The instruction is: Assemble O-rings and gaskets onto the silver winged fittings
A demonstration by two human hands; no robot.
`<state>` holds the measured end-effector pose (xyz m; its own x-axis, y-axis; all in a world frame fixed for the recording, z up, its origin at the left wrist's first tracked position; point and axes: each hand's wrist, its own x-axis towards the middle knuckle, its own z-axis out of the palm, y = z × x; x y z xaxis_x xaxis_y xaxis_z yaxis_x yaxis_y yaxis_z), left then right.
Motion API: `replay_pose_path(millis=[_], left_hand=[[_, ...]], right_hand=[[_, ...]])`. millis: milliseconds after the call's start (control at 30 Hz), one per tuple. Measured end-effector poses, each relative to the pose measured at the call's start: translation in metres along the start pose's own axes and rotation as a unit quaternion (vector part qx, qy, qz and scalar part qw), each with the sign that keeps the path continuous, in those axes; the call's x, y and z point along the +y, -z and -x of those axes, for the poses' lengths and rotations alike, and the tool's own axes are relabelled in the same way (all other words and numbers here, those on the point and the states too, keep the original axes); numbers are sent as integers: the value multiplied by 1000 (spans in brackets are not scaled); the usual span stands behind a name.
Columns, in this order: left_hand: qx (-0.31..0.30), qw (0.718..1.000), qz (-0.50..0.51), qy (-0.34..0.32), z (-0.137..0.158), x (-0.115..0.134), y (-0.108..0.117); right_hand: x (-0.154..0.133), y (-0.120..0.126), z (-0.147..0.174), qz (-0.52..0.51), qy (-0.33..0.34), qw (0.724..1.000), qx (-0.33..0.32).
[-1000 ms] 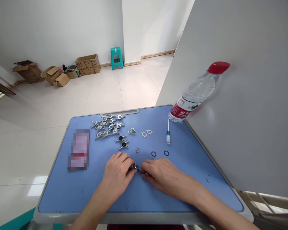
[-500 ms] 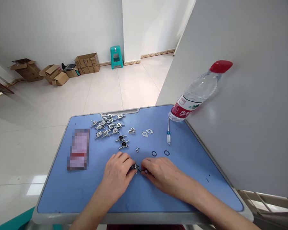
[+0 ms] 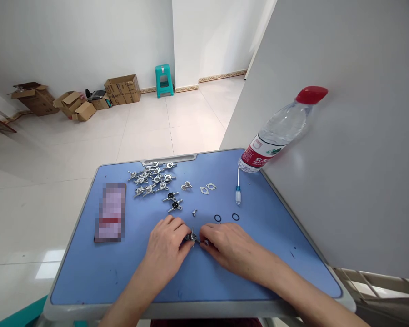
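Note:
Near the front middle of the table, my left hand (image 3: 168,243) is closed around one end of a small metal valve (image 3: 192,236), thumb and fingers pinching it. A thin pin or lever sticks up from the valve. From the other side, my right hand (image 3: 223,240) has its fingertips pinched on the valve's thin right end; its fingers partly hide what they grip. Just beyond the hands lie several tiny screws (image 3: 194,212). Two black rubber rings (image 3: 217,218) rest beyond the right hand. Two similar valves with black round faces (image 3: 175,205) are beyond the left hand.
Several metal valves (image 3: 149,179) lie in a cluster at the back left. Small metal pieces (image 3: 187,185), flat gaskets (image 3: 204,190) and a screwdriver (image 3: 238,195) are farther right. A water bottle (image 3: 276,136) stands at the back right by a grey panel. A blurred-out pinkish item (image 3: 111,211) lies left.
The whole view has shifted very slightly. Both hands keep the same hold on the valve, with hardly any finger movement visible.

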<state>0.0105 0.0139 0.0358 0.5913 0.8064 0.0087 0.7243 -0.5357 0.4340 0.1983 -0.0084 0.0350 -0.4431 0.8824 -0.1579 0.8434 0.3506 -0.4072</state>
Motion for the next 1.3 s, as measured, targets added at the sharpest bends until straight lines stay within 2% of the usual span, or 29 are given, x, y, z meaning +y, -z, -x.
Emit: replay_pose_path(millis=[233,333,867,1167,1300], left_hand=[[-12,1000,21,17,-2,1,3],[-10,999,25,22,-3,0,3],[-6,1000,7,15,-1,0,1],[-16,1000,4,25,-1,1,2],[-12,1000,-1,24,-1,1,2]], right_hand=[[2,6,1,-44,34,998,29],[0,7,1,-54,55,997,21],[-2,3,1,-36,81,995,45],[-2,8,0,3,13,1000,-9],[-2,5,-1,-12,1,1000,-7]])
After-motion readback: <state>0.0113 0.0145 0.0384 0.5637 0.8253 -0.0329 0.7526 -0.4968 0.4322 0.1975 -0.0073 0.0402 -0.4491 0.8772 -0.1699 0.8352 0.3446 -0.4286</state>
